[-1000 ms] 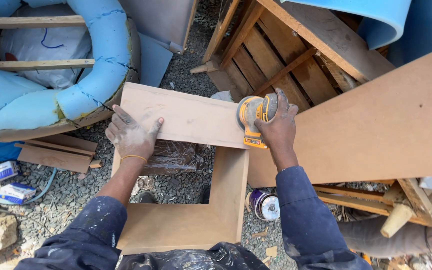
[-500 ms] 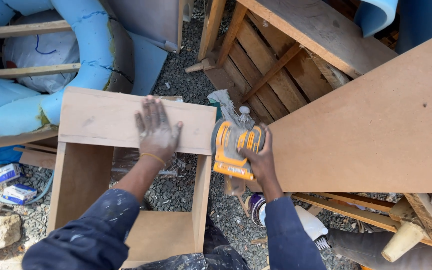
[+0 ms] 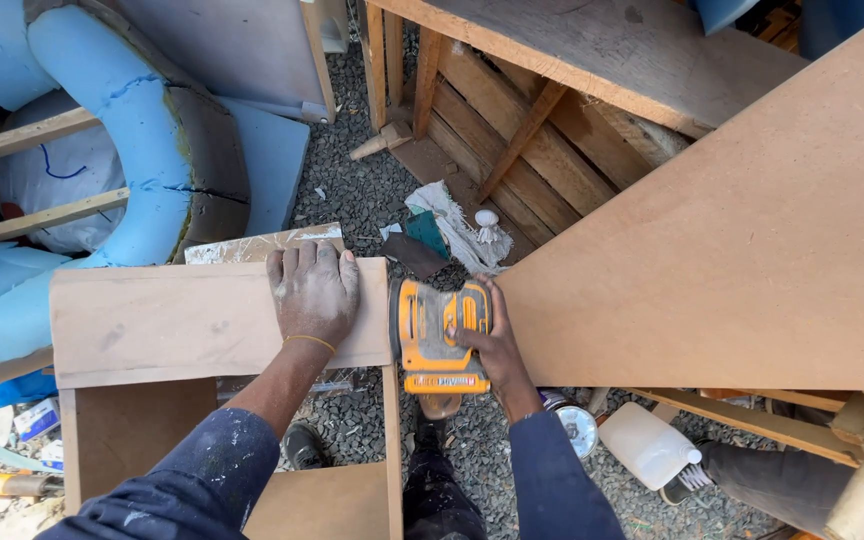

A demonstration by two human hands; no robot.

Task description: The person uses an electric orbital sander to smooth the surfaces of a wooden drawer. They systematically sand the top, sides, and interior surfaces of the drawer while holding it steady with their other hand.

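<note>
Sander (image 3: 439,343) lengthwise alongside panel edge (image 3: 388,320), seemingly.

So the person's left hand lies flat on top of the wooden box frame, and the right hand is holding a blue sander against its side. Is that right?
Not quite: the sander is orange-yellow and grey, not blue. The blue things in the head view are the foam pieces further back. The rest holds: the left hand lies flat on the top panel of the wooden box frame, and the right hand holds the sander against its side.

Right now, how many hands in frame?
2. Left hand lies flat on the wooden box frame's top panel; right hand grips the yellow sander beside it.
</note>
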